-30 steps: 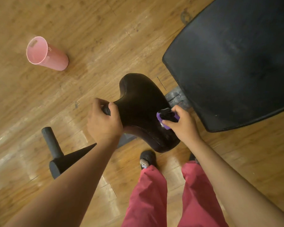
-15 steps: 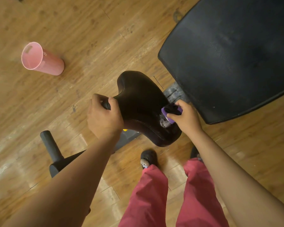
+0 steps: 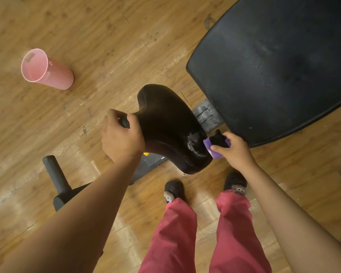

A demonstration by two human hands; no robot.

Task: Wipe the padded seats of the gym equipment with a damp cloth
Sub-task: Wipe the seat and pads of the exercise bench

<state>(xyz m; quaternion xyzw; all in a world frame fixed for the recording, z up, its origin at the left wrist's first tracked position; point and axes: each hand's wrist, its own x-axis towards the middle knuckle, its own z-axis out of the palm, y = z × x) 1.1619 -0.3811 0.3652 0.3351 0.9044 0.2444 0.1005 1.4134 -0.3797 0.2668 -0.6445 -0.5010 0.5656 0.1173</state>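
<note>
We see a pink plastic cup (image 3: 47, 69) on the wooden floor (image 3: 110, 36), open mouth toward the far left corner, well apart from a black foam-covered bar (image 3: 55, 174).

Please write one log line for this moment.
left hand: grips narrow end of seat | right hand: holds cloth at seat edge
</note>
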